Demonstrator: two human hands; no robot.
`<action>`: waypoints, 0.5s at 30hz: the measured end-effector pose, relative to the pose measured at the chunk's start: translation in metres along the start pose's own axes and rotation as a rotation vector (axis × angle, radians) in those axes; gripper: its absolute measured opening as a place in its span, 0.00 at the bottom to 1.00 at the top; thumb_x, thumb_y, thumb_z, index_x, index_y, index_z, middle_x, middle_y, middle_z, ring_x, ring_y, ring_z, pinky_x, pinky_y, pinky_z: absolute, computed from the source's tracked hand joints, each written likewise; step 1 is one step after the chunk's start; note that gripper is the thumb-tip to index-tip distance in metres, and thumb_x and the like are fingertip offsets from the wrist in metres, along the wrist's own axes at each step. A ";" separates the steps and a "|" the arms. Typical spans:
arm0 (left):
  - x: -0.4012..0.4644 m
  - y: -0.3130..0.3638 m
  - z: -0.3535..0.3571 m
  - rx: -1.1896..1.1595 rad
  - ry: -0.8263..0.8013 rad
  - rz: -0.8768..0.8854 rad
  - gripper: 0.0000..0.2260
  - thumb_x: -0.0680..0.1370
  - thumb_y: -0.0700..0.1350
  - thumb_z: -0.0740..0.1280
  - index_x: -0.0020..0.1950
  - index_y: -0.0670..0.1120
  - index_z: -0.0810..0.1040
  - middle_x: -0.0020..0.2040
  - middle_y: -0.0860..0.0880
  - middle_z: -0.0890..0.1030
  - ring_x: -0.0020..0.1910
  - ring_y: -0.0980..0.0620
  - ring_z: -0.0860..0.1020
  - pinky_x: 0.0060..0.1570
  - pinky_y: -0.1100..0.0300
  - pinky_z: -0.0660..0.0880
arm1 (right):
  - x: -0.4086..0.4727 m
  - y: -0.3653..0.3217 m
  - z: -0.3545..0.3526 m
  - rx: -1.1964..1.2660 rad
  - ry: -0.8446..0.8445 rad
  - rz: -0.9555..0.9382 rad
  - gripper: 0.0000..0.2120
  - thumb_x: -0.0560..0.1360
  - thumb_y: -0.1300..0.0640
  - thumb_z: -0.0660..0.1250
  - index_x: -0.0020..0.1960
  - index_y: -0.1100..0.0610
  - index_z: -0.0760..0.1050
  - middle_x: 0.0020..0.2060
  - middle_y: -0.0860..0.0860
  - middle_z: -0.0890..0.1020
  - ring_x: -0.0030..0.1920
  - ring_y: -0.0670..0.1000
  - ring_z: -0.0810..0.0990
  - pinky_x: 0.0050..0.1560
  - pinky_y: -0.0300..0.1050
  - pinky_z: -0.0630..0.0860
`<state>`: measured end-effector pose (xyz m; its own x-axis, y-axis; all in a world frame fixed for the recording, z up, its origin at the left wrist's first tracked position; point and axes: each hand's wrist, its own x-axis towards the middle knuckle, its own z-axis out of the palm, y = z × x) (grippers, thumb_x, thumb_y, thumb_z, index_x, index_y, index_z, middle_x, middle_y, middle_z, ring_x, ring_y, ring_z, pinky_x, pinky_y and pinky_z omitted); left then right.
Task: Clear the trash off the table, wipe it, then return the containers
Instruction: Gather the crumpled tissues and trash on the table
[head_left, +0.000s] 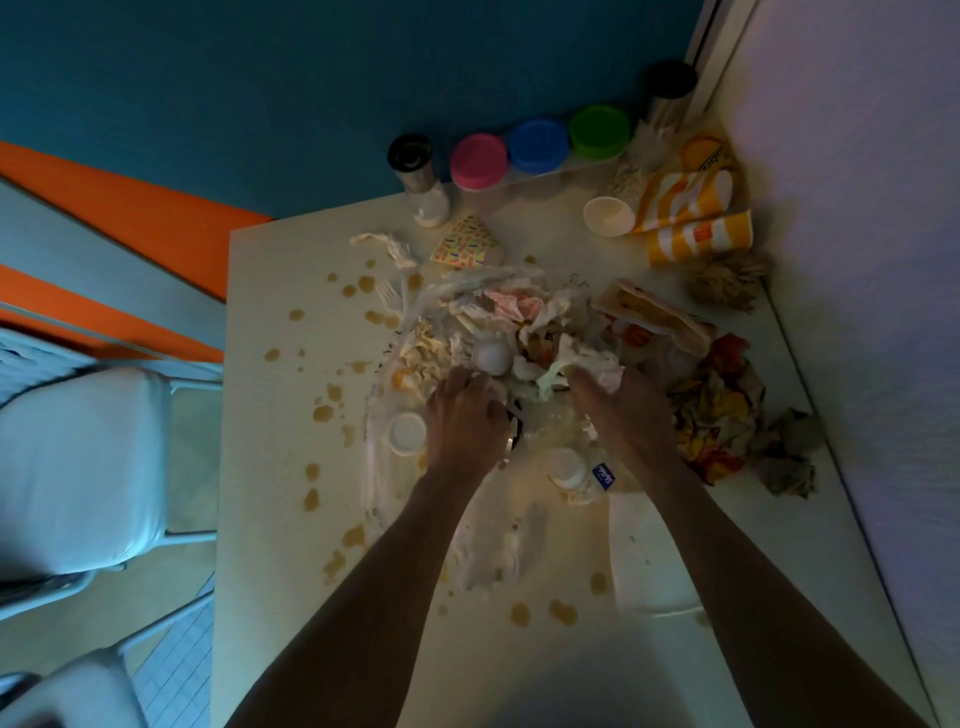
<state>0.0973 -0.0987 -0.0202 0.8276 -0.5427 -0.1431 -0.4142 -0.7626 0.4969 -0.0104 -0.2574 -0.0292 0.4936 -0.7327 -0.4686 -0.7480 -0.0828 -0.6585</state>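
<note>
A heap of crumpled napkins and wrappers (509, 317) lies in the middle of the white table (270, 545). My left hand (465, 415) reaches into the near side of the heap, fingers curled on thin plastic. My right hand (623, 410) grips a crumpled napkin (587, 364) at the heap's right side. A small white ball-shaped cap (491, 356) sits between the hands. A plastic bottle (582, 475) lies under my right wrist. Brown spill spots (322, 413) dot the table's left half.
Along the back edge stand a black-lidded shaker (423, 182), jars with pink (478, 161), blue (537, 145) and green (599, 130) lids, and a black-lidded jar (670, 91). Yellow striped cups (696, 223) lie back right, crumpled wrappers (722, 400) right. A white chair (83, 467) stands left.
</note>
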 end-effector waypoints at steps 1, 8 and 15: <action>0.000 0.000 -0.001 0.017 0.015 -0.004 0.23 0.71 0.49 0.52 0.52 0.43 0.83 0.53 0.44 0.79 0.52 0.42 0.78 0.58 0.43 0.75 | -0.001 -0.001 0.000 0.043 0.013 -0.009 0.30 0.64 0.28 0.65 0.51 0.51 0.78 0.46 0.49 0.82 0.46 0.50 0.82 0.47 0.53 0.81; 0.014 0.019 -0.014 -0.187 0.027 0.003 0.14 0.75 0.36 0.60 0.56 0.42 0.80 0.54 0.44 0.77 0.51 0.43 0.78 0.50 0.52 0.76 | 0.003 -0.029 -0.006 0.163 0.020 -0.186 0.31 0.67 0.50 0.67 0.70 0.53 0.68 0.60 0.52 0.79 0.58 0.52 0.79 0.59 0.55 0.77; 0.025 0.026 0.011 -0.127 -0.168 0.047 0.21 0.79 0.42 0.66 0.73 0.44 0.70 0.60 0.42 0.72 0.56 0.39 0.77 0.52 0.45 0.78 | 0.014 -0.037 -0.002 0.103 -0.082 -0.271 0.28 0.72 0.57 0.63 0.73 0.48 0.67 0.65 0.50 0.78 0.64 0.53 0.76 0.65 0.54 0.74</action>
<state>0.1027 -0.1363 -0.0203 0.7294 -0.6357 -0.2529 -0.3908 -0.6906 0.6086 0.0234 -0.2664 -0.0101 0.7063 -0.6360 -0.3110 -0.5375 -0.1958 -0.8202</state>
